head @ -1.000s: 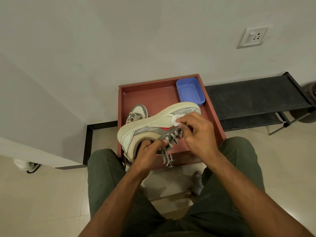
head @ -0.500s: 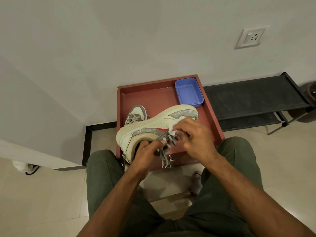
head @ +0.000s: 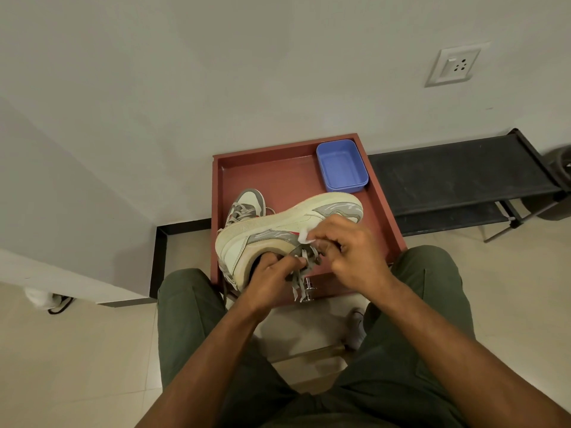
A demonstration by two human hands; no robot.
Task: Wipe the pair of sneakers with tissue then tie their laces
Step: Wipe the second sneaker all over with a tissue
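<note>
While the person sits with both knees in green trousers (head: 197,307) at the bottom of the view, the two hands meet over a sneaker just above the knees. At about 7 o'clock from the shoe's middle, the left hand (head: 268,284) holds the sneaker (head: 272,228) at its opening, with the fingers curled into the collar and the thumb near the grey laces (head: 304,262), which hang loose and untied over the near edge. At about 4 o'clock from the shoe's middle, the right hand (head: 352,251) pinches a small white tissue (head: 306,235) between thumb and fingertips and presses it on the side of the shoe, close to a red mark. This sneaker is lifted and tilted on its side, sole toward the wall, toe pointing to 2 o'clock. Behind it, at 10 o'clock, the second sneaker (head: 247,205) stands in the red tray (head: 278,174), partly hidden. A metal knob (head: 307,288) sticks out from the tray's near wall. At the tray's far corner, toward 1 o'clock, lies a blue plastic box (head: 341,165). Further to 3 o'clock stands a black rack (head: 457,171) against the wall, and high at 2 o'clock a socket (head: 454,66) is on the wall.
</note>
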